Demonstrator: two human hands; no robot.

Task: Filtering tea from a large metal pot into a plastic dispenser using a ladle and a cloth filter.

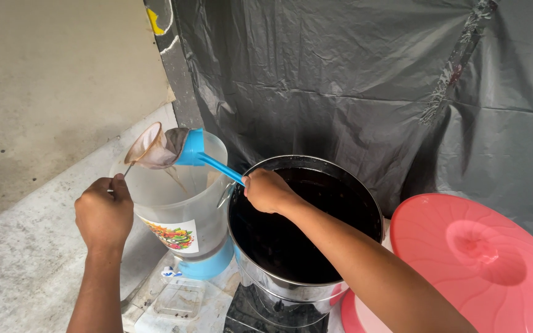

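left hand (103, 213): fist closed round a thin wire handle, thumb on top. That handle runs up to our cloth strainer (153, 148), which sits above + just beyond the fingers, over the jug mouth.

right hand (268, 190): fingers wrapped tight on the blue ladle (200, 155) handle, knuckles up. Hand hangs over the near-left rim of the pot.

ladle: cup end is up + left of our right fingers, tipped sideways into the strainer cloth, touching it. A thin brownish stream drops from the cloth into the jug.

jug (183, 203): clear plastic w/ blue base and a fruit sticker, sits btwn our two hands, just right of the left fist. Can't tell how full it is.

pot (306, 228): big steel one, dark liquid nearly to the top, right under + behind the right fingers, touching/beside the jug.

pink lid (482, 259): well off to the right of the right arm, leaning by the pot.

small clear tray (180, 299): below the jug, nearer us than both hands.

backdrop: grey plastic sheet (353, 80) behind everything.
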